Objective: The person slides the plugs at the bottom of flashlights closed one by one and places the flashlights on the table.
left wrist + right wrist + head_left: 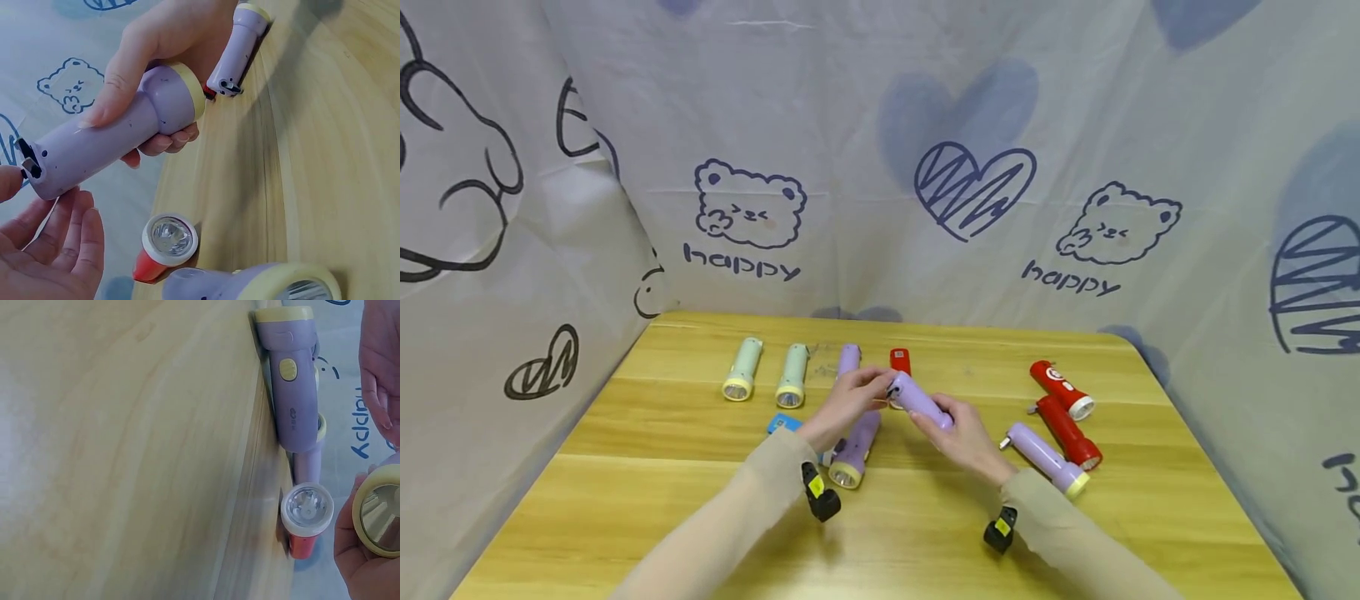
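Observation:
My right hand (964,440) grips a purple flashlight (921,402) around its body and cream head, thumb along the side. Its tail tilts up toward my left hand (848,402). In the left wrist view, two-pronged plug contacts (30,161) stick out at that tail. My left thumb is against the contacts, while the left fingertips sit under the tail end. Below the left wrist lies another purple flashlight (856,450). A red flashlight (899,360) with a white head lies behind the hands, partly hidden by them.
Two pale green flashlights (792,377) lie at the back left, near a third purple one (849,358). A blue item (784,422) is partly covered by the left arm. On the right lie two red flashlights (1067,429) and a purple one (1041,454) close to the right forearm.

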`<state>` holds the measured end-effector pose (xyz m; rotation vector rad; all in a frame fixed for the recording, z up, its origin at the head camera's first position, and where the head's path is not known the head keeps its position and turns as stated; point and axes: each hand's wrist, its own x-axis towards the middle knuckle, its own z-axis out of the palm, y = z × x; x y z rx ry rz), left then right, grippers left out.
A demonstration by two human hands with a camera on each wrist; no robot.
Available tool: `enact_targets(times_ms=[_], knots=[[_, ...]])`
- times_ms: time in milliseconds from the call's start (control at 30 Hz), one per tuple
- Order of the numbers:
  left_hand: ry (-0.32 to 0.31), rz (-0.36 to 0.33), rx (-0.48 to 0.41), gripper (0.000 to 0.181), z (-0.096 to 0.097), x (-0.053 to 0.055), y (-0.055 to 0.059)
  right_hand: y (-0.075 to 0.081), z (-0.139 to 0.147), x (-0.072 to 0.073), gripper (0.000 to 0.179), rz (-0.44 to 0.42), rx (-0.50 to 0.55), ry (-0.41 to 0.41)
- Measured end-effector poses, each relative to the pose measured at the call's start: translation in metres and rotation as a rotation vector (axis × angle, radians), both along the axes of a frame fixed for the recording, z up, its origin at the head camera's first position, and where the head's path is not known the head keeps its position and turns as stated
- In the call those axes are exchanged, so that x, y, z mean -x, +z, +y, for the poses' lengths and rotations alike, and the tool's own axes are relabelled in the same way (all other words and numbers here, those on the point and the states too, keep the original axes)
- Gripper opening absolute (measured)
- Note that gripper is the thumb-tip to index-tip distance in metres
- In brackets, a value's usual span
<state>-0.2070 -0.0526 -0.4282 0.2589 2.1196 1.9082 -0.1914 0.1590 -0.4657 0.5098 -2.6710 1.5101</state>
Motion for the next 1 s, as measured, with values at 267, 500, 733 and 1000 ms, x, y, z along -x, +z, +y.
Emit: enact_targets(times_ms=[267, 500, 733, 1000], knots=[[0.044, -0.049, -0.083, 0.039, 0.005, 0.004, -0.003, -0.001, 0.003, 0.003, 0.026, 0.020, 0.015, 0.047], [0.028, -0.116, -0.176, 0.042, 0.010, 0.008, -0.003, -0.004, 0.008, 0.005, 0.028, 0.009, 0.026, 0.079], [0.038, -0.150, -0.246, 0.040, 0.009, 0.008, -0.003, -0.008, 0.004, 0.007, 0.026, 0.050, 0.032, 0.088], [0.025, -0.190, -0.306, 0.040, 0.009, 0.011, -0.004, -0.008, -0.001, 0.008, 0.021, 0.039, 0.010, 0.024]])
